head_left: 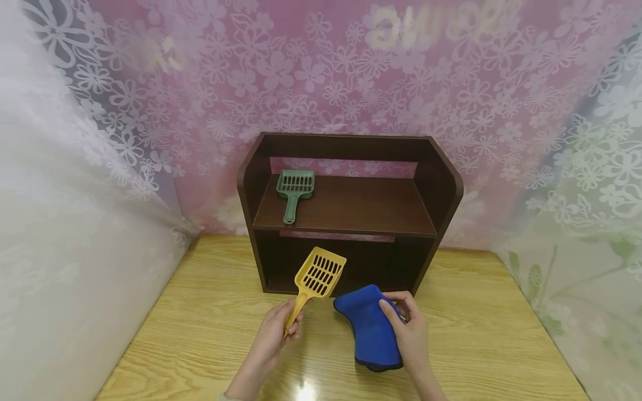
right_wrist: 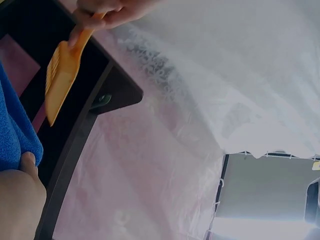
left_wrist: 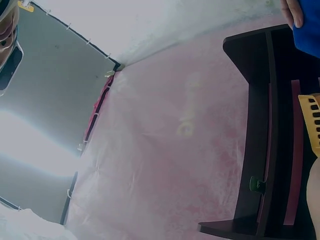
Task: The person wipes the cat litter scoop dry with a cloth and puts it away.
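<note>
My left hand (head_left: 275,333) grips a yellow slotted litter scoop (head_left: 300,303) by its handle, the slotted head tilted up in front of the shelf's lower opening. In the right wrist view the same scoop (right_wrist: 67,82) appears edge-on. My right hand (head_left: 412,334) pinches a blue cloth (head_left: 373,328) with dark edging at its upper right, thumb on top. The cloth hangs down beside the scoop, apart from it; its surface looks fuzzy up close. A green litter scoop (head_left: 291,207) lies on the upper shelf at the left, handle toward me.
A dark brown two-tier shelf (head_left: 361,203) stands at the back of the wooden table (head_left: 476,328). A pink flowered curtain (head_left: 321,83) hangs behind it, and pale curtains (head_left: 75,250) enclose both sides.
</note>
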A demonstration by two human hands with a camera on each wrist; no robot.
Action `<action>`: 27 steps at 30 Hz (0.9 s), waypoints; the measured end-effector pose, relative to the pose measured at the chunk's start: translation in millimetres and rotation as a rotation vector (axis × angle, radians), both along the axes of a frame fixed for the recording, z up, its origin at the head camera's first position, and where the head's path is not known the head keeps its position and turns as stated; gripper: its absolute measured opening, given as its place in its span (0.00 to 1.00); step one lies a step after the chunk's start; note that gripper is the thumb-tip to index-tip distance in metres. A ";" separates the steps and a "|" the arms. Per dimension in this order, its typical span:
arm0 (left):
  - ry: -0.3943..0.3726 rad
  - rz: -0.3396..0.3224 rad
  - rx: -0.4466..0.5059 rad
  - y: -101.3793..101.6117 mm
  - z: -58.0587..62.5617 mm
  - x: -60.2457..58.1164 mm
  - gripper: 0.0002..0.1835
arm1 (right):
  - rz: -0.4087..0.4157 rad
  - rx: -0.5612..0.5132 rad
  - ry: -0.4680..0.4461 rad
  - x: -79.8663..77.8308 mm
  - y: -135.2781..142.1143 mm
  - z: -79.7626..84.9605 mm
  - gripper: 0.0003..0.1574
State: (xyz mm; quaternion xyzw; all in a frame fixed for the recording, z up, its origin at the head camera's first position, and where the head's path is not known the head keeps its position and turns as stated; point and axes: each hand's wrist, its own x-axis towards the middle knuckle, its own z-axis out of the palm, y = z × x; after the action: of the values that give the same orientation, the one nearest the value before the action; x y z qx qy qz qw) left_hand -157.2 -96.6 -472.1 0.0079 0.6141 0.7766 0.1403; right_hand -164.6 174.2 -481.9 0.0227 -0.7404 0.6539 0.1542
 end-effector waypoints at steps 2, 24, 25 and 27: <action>-0.005 -0.003 -0.007 0.3 3.4 0.8 0.26 | -0.034 -0.009 -0.001 -1.8 5.9 0.5 0.14; 0.063 -0.157 -0.084 -2.8 49.4 4.2 0.26 | -0.097 -0.033 0.033 -9.2 17.7 -10.7 0.14; 0.073 -0.153 -0.083 -2.4 53.8 4.0 0.25 | -0.096 -0.034 0.031 -9.8 18.0 -12.3 0.14; 0.088 -0.142 -0.073 -1.6 62.6 3.4 0.25 | -0.096 -0.037 0.018 -10.8 18.4 -15.7 0.14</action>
State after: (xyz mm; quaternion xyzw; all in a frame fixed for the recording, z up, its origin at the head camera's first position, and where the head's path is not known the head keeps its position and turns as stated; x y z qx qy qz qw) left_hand -153.8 -98.2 -409.5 0.0805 0.6455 0.7407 0.1679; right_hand -175.3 192.6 -497.6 -0.0097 -0.7271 0.6590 0.1925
